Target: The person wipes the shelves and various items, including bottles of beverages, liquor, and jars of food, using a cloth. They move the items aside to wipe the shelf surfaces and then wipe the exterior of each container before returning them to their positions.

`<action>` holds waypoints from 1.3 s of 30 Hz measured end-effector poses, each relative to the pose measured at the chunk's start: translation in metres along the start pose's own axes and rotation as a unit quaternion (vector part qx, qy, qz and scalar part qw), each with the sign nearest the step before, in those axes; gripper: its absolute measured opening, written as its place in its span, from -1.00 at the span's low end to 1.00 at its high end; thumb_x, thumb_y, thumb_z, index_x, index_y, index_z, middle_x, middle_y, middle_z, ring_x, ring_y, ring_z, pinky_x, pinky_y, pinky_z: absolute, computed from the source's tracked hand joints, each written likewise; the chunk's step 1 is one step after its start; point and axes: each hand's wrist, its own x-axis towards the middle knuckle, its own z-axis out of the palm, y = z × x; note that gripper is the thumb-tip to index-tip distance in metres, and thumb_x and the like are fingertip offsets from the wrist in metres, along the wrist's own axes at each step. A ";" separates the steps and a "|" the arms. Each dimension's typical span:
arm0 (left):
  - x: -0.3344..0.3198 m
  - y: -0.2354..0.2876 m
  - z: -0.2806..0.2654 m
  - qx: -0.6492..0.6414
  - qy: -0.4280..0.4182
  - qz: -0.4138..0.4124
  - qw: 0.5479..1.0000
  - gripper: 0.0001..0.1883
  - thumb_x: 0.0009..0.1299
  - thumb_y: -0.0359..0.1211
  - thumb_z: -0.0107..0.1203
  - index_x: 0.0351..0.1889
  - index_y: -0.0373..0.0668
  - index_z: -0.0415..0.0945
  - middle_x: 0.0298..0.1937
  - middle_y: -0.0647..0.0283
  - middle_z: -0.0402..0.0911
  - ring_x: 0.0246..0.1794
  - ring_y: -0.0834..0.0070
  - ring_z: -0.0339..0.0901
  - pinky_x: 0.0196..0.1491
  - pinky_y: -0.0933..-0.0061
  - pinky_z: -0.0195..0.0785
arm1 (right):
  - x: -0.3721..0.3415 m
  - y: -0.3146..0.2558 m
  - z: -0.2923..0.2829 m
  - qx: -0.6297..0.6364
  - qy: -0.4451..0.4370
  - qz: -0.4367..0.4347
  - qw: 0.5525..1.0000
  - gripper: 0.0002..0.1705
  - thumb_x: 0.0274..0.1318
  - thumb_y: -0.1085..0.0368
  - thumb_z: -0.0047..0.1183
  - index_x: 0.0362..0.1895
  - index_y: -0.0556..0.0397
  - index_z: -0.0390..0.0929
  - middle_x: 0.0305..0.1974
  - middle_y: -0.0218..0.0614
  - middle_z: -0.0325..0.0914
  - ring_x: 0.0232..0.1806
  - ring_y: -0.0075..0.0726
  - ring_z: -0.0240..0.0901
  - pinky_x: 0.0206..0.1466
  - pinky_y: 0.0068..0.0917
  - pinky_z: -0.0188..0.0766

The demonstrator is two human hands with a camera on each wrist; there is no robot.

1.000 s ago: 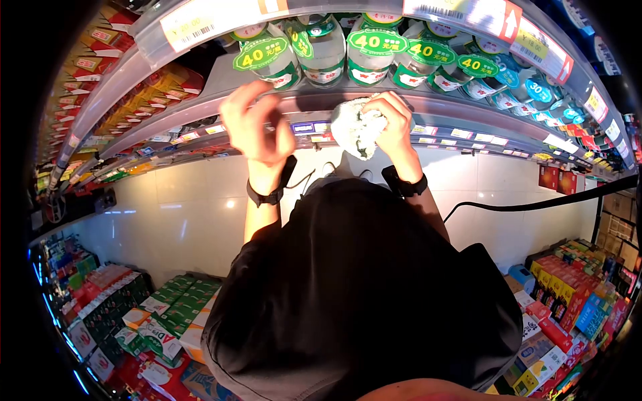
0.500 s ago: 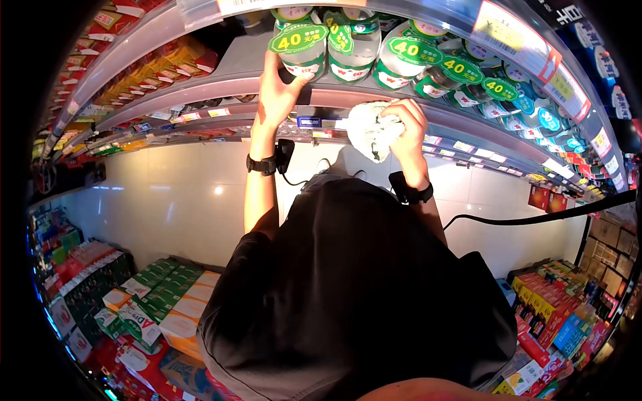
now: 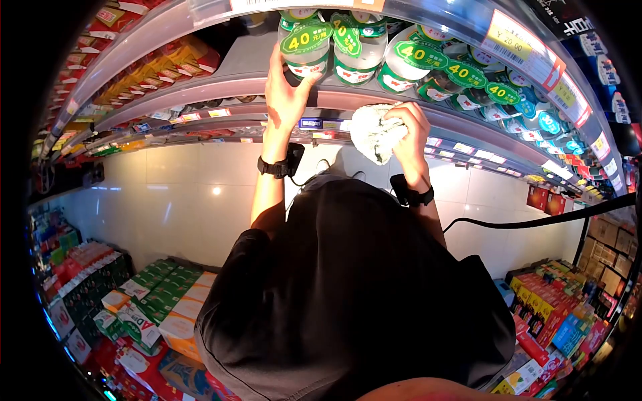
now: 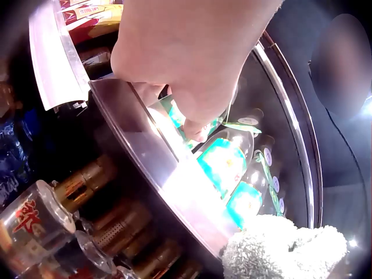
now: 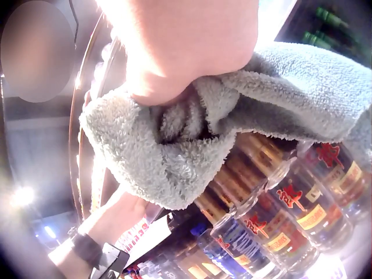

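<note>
On the upper shelf, my left hand [image 3: 286,97] grips the leftmost clear bottle [image 3: 309,53], thumb on one side and fingers on the other. The bottle has a green-and-white label and a green "40" price tag. In the left wrist view, the left hand [image 4: 186,70] hides most of that bottle. My right hand [image 3: 412,134] holds a bunched whitish towel [image 3: 374,136] just in front of the shelf edge. Up close in the right wrist view, the towel [image 5: 168,174] is fluffy and folded, hanging below the right hand [image 5: 186,46].
Similar bottles [image 3: 354,63] stand right beside the held one. The shelf's front rail [image 3: 221,93] runs below them, and a price strip [image 3: 515,40] curves overhead. Bottles with red lettering [image 5: 290,203] fill a lower shelf. Stacked cartons [image 3: 160,294] stand on the floor behind.
My left hand has moved up from in front of the shelf and taken hold of the leftmost bottle. The right hand keeps the towel near the shelf edge. The head view has shifted slightly.
</note>
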 end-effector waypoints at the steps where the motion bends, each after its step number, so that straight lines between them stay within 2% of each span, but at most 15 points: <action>1: 0.001 0.001 -0.001 -0.007 -0.005 -0.001 1.000 -0.13 0.21 -0.41 0.43 0.46 -0.25 0.18 0.20 0.01 0.58 0.18 0.21 0.58 0.24 0.25 0.42 | 0.000 0.000 0.001 -0.002 0.003 0.000 1.000 -0.77 -0.34 0.49 0.24 -0.45 0.01 0.56 -0.40 -0.31 0.56 -0.29 -0.09 0.56 -0.23 -0.28 0.45; 8: -0.005 -0.005 -0.002 0.021 -0.004 0.017 1.000 -0.14 0.21 -0.43 0.41 0.46 -0.28 0.17 0.20 0.00 0.57 0.16 0.19 0.57 0.23 0.25 0.42 | 0.001 -0.004 0.003 -0.017 0.014 -0.005 1.000 -0.84 -0.27 0.48 0.21 -0.47 0.05 0.54 -0.42 -0.26 0.54 -0.30 -0.09 0.54 -0.24 -0.29 0.43; 10: -0.005 -0.001 -0.002 0.003 -0.016 -0.022 1.000 -0.12 0.21 -0.43 0.41 0.46 -0.29 0.16 0.21 -0.01 0.57 0.17 0.19 0.57 0.24 0.25 0.41 | 0.001 -0.004 0.004 -0.016 0.019 -0.002 1.000 -0.89 -0.22 0.49 0.17 -0.48 0.07 0.54 -0.42 -0.25 0.54 -0.31 -0.11 0.54 -0.23 -0.31 0.42; 12: -0.005 0.002 -0.002 0.009 -0.018 -0.022 1.000 -0.11 0.20 -0.43 0.43 0.47 -0.28 0.15 0.20 -0.01 0.58 0.17 0.20 0.58 0.22 0.26 0.42 | 0.002 -0.007 0.009 0.041 0.059 0.024 0.997 -0.93 -0.20 0.46 0.15 -0.51 0.07 0.54 -0.43 -0.25 0.53 -0.34 -0.14 0.53 -0.25 -0.32 0.40; 14: -0.006 0.003 -0.002 0.008 -0.017 -0.034 0.999 -0.08 0.21 -0.42 0.42 0.49 -0.32 0.11 0.25 -0.07 0.52 0.24 0.15 0.53 0.30 0.22 0.35 | 0.006 -0.012 0.016 0.034 0.103 -0.018 0.994 -0.95 -0.18 0.44 0.16 -0.52 0.07 0.55 -0.43 -0.25 0.53 -0.35 -0.16 0.51 -0.26 -0.33 0.39; 16: -0.008 -0.002 -0.006 0.094 -0.033 -0.013 0.995 -0.06 0.22 -0.40 0.42 0.50 -0.37 0.06 0.33 -0.14 0.43 0.38 0.05 0.37 0.42 0.16 0.19 | 0.012 -0.021 0.029 -0.014 0.145 -0.049 0.988 -0.91 -0.21 0.37 0.20 -0.54 0.07 0.55 -0.43 -0.25 0.53 -0.36 -0.15 0.48 -0.29 -0.33 0.36; 17: -0.010 -0.006 -0.009 0.097 -0.043 0.034 0.994 -0.04 0.23 -0.39 0.41 0.51 -0.42 0.02 0.38 -0.19 0.36 0.47 -0.05 0.22 0.51 0.11 0.03 | 0.014 -0.024 0.035 -0.015 0.143 -0.064 0.987 -0.88 -0.24 0.35 0.25 -0.54 0.06 0.57 -0.41 -0.27 0.54 -0.34 -0.16 0.47 -0.29 -0.31 0.35; 18: -0.017 0.003 -0.010 0.104 0.013 0.084 0.991 -0.11 0.25 -0.44 0.37 0.50 -0.38 0.09 0.38 -0.17 0.36 0.49 -0.04 0.18 0.52 0.10 -0.01 | 0.018 -0.025 0.043 0.002 0.139 -0.088 0.986 -0.85 -0.29 0.33 0.29 -0.53 0.04 0.60 -0.41 -0.29 0.54 -0.32 -0.17 0.47 -0.29 -0.31 0.36; 20: -0.036 0.005 -0.022 0.101 0.074 0.152 0.980 -0.34 0.28 -0.51 0.31 0.35 -0.32 0.31 0.27 -0.09 0.48 0.34 0.02 0.36 0.41 0.08 0.16 | 0.027 -0.040 0.059 0.002 0.105 -0.107 0.989 -0.85 -0.36 0.38 0.30 -0.54 -0.04 0.62 -0.41 -0.43 0.55 -0.32 -0.24 0.48 -0.32 -0.34 0.42; 22: -0.056 -0.012 -0.038 0.065 0.046 0.257 0.963 -0.63 0.29 -0.56 0.25 0.06 -0.28 0.49 0.10 0.01 0.57 0.15 0.09 0.50 0.25 0.08 0.31 | 0.028 -0.043 0.083 -0.003 0.074 -0.127 0.989 -0.86 -0.34 0.36 0.29 -0.54 -0.06 0.61 -0.40 -0.48 0.56 -0.35 -0.31 0.47 -0.39 -0.40 0.40; 24: -0.071 -0.005 -0.041 0.062 -0.003 0.232 0.971 -0.79 0.30 -0.55 0.24 -0.12 -0.26 0.51 -0.02 0.07 0.61 0.01 0.11 0.54 0.11 0.11 0.39 | 0.032 -0.049 0.103 -0.019 0.068 -0.162 0.984 -0.86 -0.31 0.35 0.27 -0.54 -0.07 0.57 -0.41 -0.52 0.53 -0.37 -0.36 0.44 -0.43 -0.43 0.38; 25: -0.078 -0.008 -0.044 0.083 -0.028 0.220 0.972 -0.82 0.30 -0.54 0.23 -0.15 -0.26 0.54 0.02 0.05 0.59 0.04 0.09 0.53 0.13 0.13 0.39 | 0.035 -0.055 0.107 -0.022 0.051 -0.159 0.986 -0.86 -0.30 0.35 0.26 -0.54 -0.08 0.56 -0.41 -0.53 0.51 -0.38 -0.37 0.42 -0.45 -0.44 0.36; 26: -0.083 -0.016 -0.046 0.092 -0.056 0.216 0.970 -0.76 0.36 -0.50 0.20 -0.02 -0.30 0.49 0.07 -0.05 0.54 0.08 0.07 0.53 0.18 0.09 0.39 | 0.038 -0.059 0.110 -0.026 0.034 -0.158 0.986 -0.86 -0.28 0.35 0.24 -0.54 -0.09 0.54 -0.42 -0.54 0.48 -0.39 -0.39 0.41 -0.47 -0.44 0.35; 32: -0.090 -0.047 -0.029 0.059 -0.038 0.236 0.969 -0.70 0.27 -0.56 0.21 -0.03 -0.28 0.51 0.09 -0.10 0.54 0.05 -0.03 0.56 0.13 0.06 0.44 | 0.031 -0.049 0.114 -0.028 0.063 -0.155 0.986 -0.87 -0.29 0.34 0.24 -0.56 -0.10 0.54 -0.46 -0.54 0.43 -0.44 -0.39 0.40 -0.52 -0.41 0.32; 39: -0.080 -0.032 0.016 0.001 -0.117 0.256 0.960 -0.65 0.14 -0.62 0.09 -0.06 -0.32 0.53 0.01 -0.09 0.60 -0.02 -0.05 0.60 0.05 0.06 0.49 | 0.013 -0.024 0.067 -0.060 0.064 -0.105 0.991 -0.86 -0.27 0.44 0.22 -0.54 -0.06 0.54 -0.43 -0.51 0.48 -0.41 -0.33 0.43 -0.51 -0.38 0.35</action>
